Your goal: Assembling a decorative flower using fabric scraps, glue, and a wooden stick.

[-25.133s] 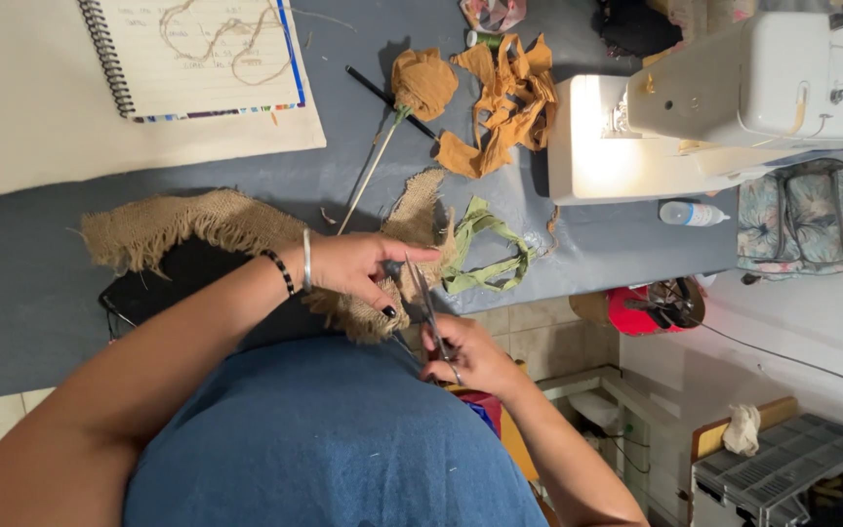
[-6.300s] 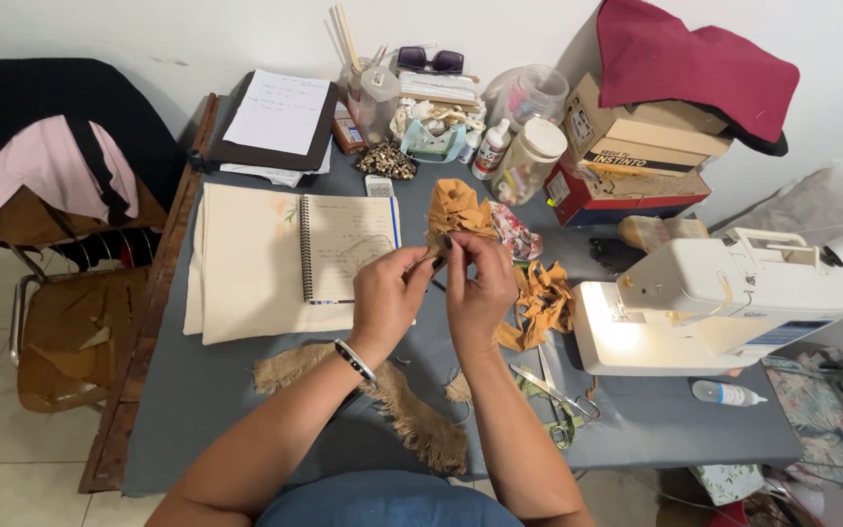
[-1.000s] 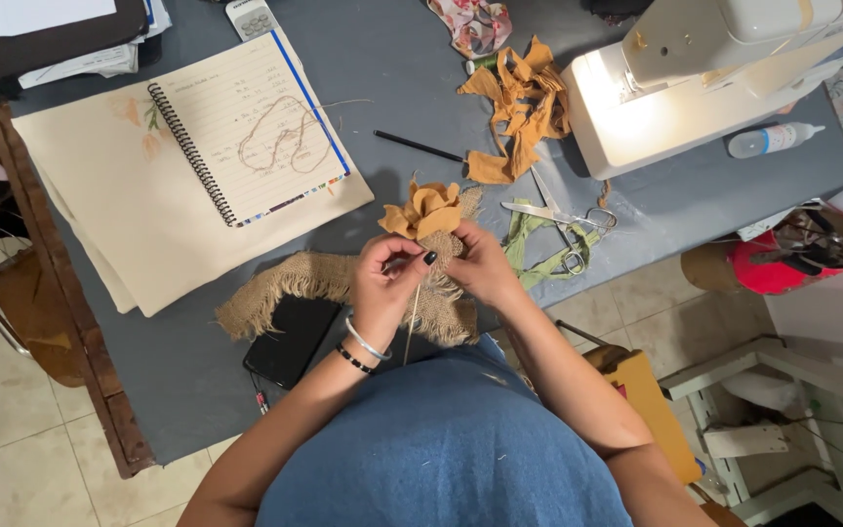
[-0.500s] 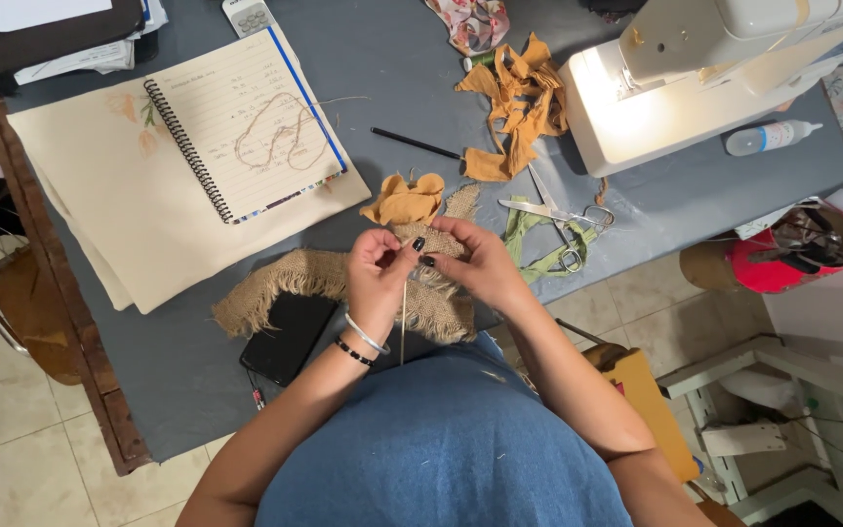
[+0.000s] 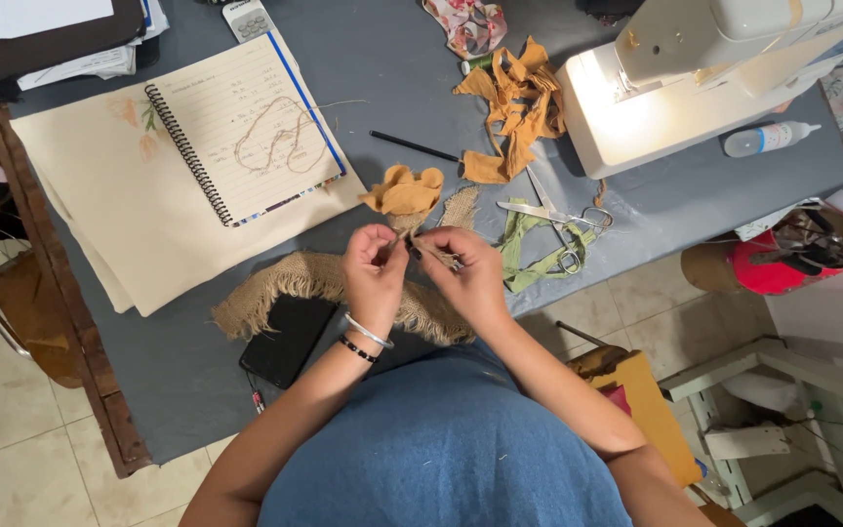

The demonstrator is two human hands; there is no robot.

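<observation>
My left hand [image 5: 375, 276] and my right hand [image 5: 464, 274] meet over the near edge of the grey table [image 5: 392, 88]. Both pinch the same small mustard-yellow fabric piece [image 5: 405, 191], whose upper part sticks out above my fingers. A thin thread or fibre seems to run between my fingertips, too fine to follow. Under my wrists lies a frayed strip of burlap [image 5: 290, 288]. My left wrist wears a silver bangle and a dark bead bracelet.
Scissors [image 5: 550, 214] lie on green fabric strips [image 5: 529, 256] to the right. A white sewing machine [image 5: 695, 78], orange scraps [image 5: 514, 102], a black pencil [image 5: 414, 146], an open spiral notebook [image 5: 246, 127] and a black phone [image 5: 288, 339] surround my hands.
My hands and the yellow piece have stayed at the near table edge with only small finger shifts. Earlier the view showed the whole desk, with my hands raised over the notebook.
</observation>
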